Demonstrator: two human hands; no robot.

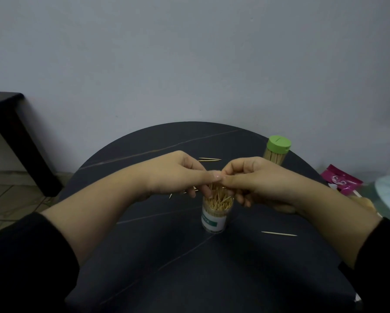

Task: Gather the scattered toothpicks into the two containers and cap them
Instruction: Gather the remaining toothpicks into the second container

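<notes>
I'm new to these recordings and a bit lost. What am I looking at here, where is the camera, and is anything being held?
There is no machine: these are a person's two bare hands, filmed by one wide-angle camera worn on the head and looking down. The left hand and right hand meet, fingers curled, over an open clear plastic container with a white and green label, packed with wooden toothpicks. Whether the fingertips pinch any is hidden. On the round dark table stands a second container with a green cap. A loose toothpick lies in front, with others farther back. A pink packet lies at the right edge.
</notes>
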